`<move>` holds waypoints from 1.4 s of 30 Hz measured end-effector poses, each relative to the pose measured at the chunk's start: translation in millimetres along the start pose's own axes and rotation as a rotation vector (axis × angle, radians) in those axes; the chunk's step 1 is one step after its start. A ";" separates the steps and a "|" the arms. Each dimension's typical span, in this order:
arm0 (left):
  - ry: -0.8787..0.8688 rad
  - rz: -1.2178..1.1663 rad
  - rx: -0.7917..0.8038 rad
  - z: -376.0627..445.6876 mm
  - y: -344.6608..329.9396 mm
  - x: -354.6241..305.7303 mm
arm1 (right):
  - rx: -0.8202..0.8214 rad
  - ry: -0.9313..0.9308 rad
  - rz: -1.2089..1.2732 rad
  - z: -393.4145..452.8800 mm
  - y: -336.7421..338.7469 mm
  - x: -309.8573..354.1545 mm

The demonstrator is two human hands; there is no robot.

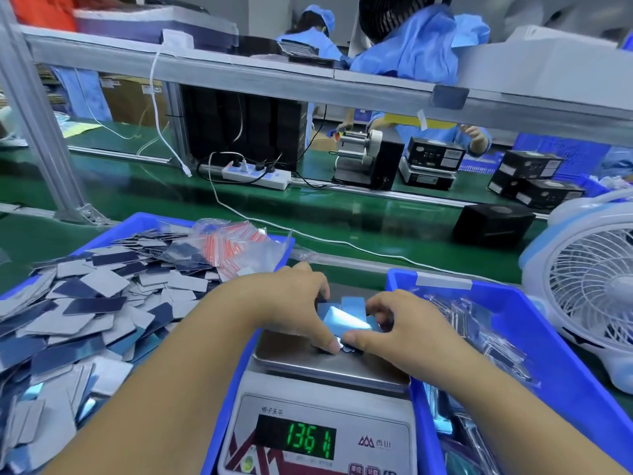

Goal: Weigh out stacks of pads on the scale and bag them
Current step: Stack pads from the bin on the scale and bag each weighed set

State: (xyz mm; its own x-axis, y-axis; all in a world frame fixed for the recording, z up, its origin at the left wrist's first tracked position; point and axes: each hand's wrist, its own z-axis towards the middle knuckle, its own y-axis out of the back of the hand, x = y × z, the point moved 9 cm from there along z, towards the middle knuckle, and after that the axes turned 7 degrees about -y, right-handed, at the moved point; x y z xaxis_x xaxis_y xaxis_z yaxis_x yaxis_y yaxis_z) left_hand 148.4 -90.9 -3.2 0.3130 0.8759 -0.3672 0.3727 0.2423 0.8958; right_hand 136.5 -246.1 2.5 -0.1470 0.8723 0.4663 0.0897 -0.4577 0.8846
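Pads (346,318), perhaps four, gripped by two hands on one scale (329,368).

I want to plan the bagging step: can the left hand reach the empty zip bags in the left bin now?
Probably yes, once freed. The left hand now grips the pads on the scale; the zip bags lie uncovered just beyond it.

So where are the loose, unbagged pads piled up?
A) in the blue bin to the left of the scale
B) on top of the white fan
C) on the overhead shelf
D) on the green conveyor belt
A: the loose pads lie heaped in the blue bin to the left of the scale.
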 end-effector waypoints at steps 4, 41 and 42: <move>0.010 0.015 0.025 4.7 4.1 -7.5 | 0.043 0.014 0.016 -0.7 -3.0 7.0; -0.384 -0.448 -0.170 3.5 -2.4 -46.7 | -0.173 0.137 0.374 -8.9 9.4 13.1; -0.394 -0.492 -0.177 3.2 -2.2 -49.2 | -0.184 0.135 0.388 -9.3 10.3 12.5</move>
State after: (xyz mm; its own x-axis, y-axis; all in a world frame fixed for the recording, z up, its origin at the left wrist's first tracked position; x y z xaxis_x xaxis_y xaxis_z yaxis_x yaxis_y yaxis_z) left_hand 134.9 -135.9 12.1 0.4522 0.4346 -0.7789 0.4149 0.6706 0.6150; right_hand 126.4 -241.4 17.6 -0.2650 0.6052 0.7507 -0.0115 -0.7805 0.6251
